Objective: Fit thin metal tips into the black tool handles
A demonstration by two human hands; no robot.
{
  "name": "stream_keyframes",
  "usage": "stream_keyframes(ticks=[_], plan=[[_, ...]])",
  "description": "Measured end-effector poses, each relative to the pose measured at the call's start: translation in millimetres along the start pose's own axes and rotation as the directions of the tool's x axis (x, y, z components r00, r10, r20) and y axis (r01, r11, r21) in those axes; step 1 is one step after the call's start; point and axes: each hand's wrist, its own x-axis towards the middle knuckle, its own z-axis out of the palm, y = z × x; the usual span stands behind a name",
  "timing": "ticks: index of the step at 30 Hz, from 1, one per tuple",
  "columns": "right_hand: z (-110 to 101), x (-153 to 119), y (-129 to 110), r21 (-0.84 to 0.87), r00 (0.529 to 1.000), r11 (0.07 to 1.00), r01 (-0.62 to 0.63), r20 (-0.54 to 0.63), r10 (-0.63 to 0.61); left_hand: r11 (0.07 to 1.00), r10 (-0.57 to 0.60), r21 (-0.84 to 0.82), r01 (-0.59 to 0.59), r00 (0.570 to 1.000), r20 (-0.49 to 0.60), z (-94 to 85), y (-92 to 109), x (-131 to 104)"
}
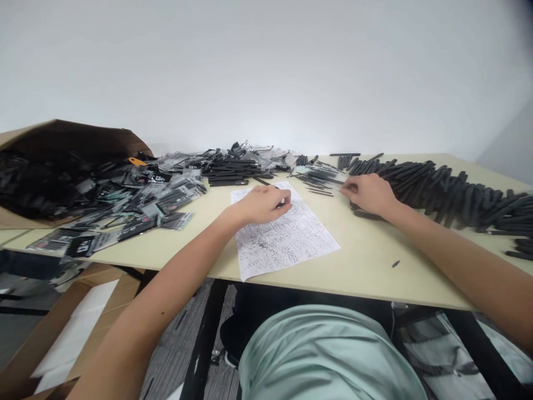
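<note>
A sheet of white paper covered in dark scribbles lies on the table. Above its upper half is my left hand, fingers curled round a black pen-like stick, of which only a small dark part shows. My right hand is at the right end of a pile of thin dark refill-like rods. Its fingers are pinched together, and what they hold, if anything, is hidden. Close behind and beside the right hand lies a long heap of black pen-like sticks.
Printed clear packets spill across the table from a cardboard box on the left. More black sticks are stacked at the back. A small dark piece lies near the front edge. Below left stands an open carton.
</note>
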Motion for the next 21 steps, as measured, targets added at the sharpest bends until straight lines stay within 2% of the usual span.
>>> stream_keyframes(ticks=[5,8,12,21], plan=[[2,0,-2,0.027,0.999,1.000,0.003,0.033,-0.004,1.000,0.026,-0.019,-0.025,0.996,0.083,0.6,4,0],[2,-2,-4,0.082,0.995,0.992,0.096,0.002,-0.097,0.999,0.035,-0.036,-0.032,0.995,0.095,-0.6,4,-1],[5,-4,-6,0.072,0.982,0.979,0.188,0.014,-0.190,0.999,0.036,-0.036,-0.032,0.995,0.098,-1.1,4,-1],[8,-4,-11,0.026,0.987,0.990,0.140,0.071,-0.141,0.998,0.034,-0.047,-0.029,0.994,0.103,2.1,3,0]])
